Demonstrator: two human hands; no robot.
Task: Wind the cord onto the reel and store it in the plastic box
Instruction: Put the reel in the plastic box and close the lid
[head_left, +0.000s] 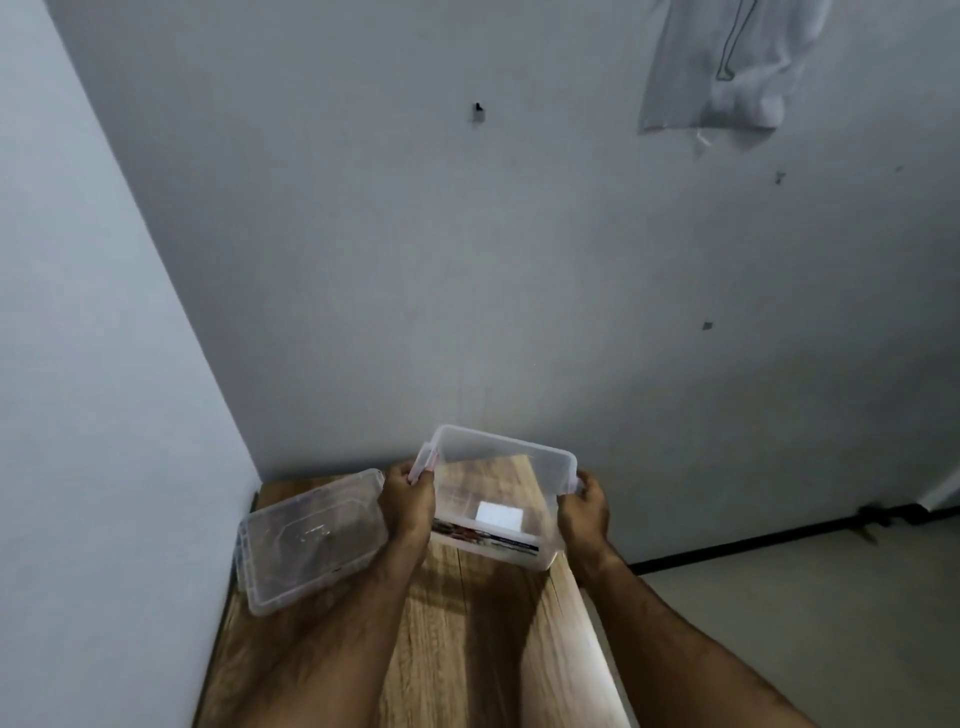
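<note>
A clear plastic box (506, 470) with a printed label on its front wall sits at the far end of a wooden table (467, 623). My left hand (408, 506) grips its left end at the clip handle. My right hand (584, 506) grips its right end. The box holds only a white slip on its bottom. Its clear lid (306, 540) lies flat on the table to the left, apart from the box. No cord or reel is in view.
The table stands in a corner between a left wall and a back wall. Its right edge drops to a pale floor (805, 623) with a dark baseboard. A clear bag (727, 67) hangs high on the back wall.
</note>
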